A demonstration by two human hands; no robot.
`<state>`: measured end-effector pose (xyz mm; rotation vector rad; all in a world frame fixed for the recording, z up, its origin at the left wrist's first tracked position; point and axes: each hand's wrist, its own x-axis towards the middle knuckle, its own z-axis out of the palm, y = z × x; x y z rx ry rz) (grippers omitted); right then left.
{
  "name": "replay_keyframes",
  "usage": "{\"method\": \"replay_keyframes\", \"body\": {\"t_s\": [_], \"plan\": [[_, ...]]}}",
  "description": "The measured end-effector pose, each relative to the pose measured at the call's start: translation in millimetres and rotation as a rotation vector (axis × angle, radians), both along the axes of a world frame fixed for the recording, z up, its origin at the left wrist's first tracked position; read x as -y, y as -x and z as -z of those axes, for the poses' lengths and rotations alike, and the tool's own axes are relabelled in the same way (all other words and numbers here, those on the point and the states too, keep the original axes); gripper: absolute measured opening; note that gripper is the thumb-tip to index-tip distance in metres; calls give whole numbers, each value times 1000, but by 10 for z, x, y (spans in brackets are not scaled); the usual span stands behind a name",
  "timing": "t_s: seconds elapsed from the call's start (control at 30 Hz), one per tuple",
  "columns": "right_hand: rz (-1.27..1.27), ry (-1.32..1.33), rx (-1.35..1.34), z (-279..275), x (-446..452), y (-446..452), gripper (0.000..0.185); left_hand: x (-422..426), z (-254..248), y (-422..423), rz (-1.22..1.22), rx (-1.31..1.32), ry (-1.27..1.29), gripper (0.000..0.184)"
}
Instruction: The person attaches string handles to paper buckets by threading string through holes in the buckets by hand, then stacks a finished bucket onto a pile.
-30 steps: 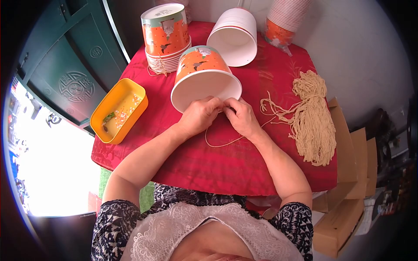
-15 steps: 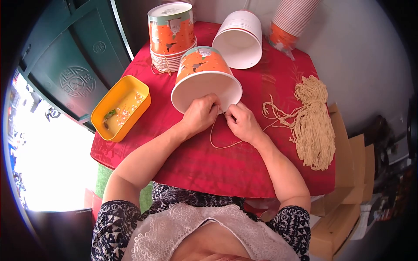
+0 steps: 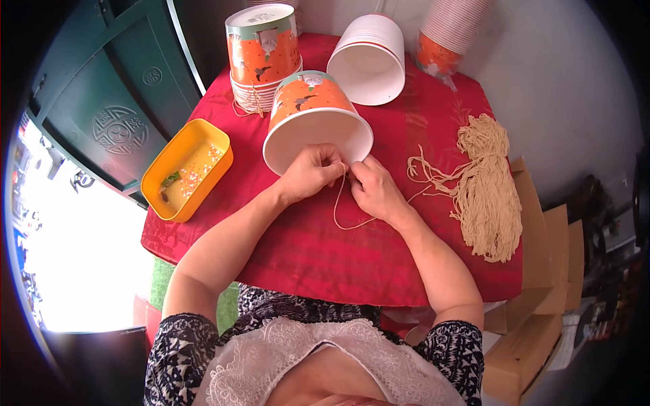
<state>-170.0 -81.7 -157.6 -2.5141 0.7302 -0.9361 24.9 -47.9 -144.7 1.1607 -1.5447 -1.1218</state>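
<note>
A paper bucket (image 3: 315, 98) with an orange printed side and a white rim lies on its side, its mouth facing me. My left hand (image 3: 313, 172) is in front of the mouth, thumb and forefinger pinched on a beige string (image 3: 336, 215) close to the lower right rim. My right hand (image 3: 376, 189) is closed at that same rim, its fingertips partly hidden. From the left fingertips the string hangs in a loop, passes under the right hand and runs towards a skein of string (image 3: 489, 196) on the right.
A yellow tub (image 3: 220, 169) with small beads stands at the left of the red-covered table (image 3: 298, 264). Behind are a stack of upturned buckets (image 3: 263, 57), a white stack (image 3: 369, 68) lying down and a leaning stack (image 3: 453, 34). Cardboard boxes (image 3: 535, 338) stand at the right.
My left fingers have come out slightly from the bucket's mouth to the rim, with the string pinched. The string loop has shifted a little right. My right hand stays nearly in place.
</note>
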Motion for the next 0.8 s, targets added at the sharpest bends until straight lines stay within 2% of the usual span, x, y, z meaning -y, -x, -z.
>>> {"method": "replay_keyframes", "body": {"t_s": [0.07,0.27,0.4,0.7,0.8], "plan": [[1,-3,3,20,9,-4,14,15,-12,13,8,-41,-24,14],[-2,-63,-3,35,40,-19,12,81,68,102,-137,193,147,14],[-16,-79,75,32,29,-10,7,103,47,102,-129,312,146,10],[68,-348,146,72,90,6,6,6,122,134,-129,468,354,9],[78,-344,135,4,55,0,6,-27,110,211,-165,545,398,10]]}}
